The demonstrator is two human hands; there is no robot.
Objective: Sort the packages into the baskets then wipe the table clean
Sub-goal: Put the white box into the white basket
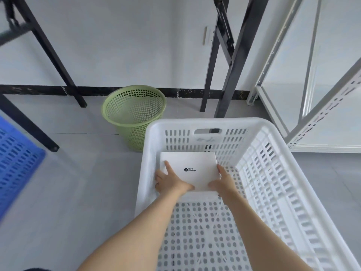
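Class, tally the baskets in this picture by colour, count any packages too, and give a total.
White basket: 1
Green basket: 1
Blue basket: 1
White package: 1
Total: 4

A storeroom: bare metal shelving (312, 94), plastic crates (273, 173) on tiled floor

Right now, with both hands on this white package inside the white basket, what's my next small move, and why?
Probably set the white package flat on the floor of the white basket and let go. Your left hand and right hand grip its near corners, and it is already inside the basket, by the far wall; whether it touches the floor I cannot tell.
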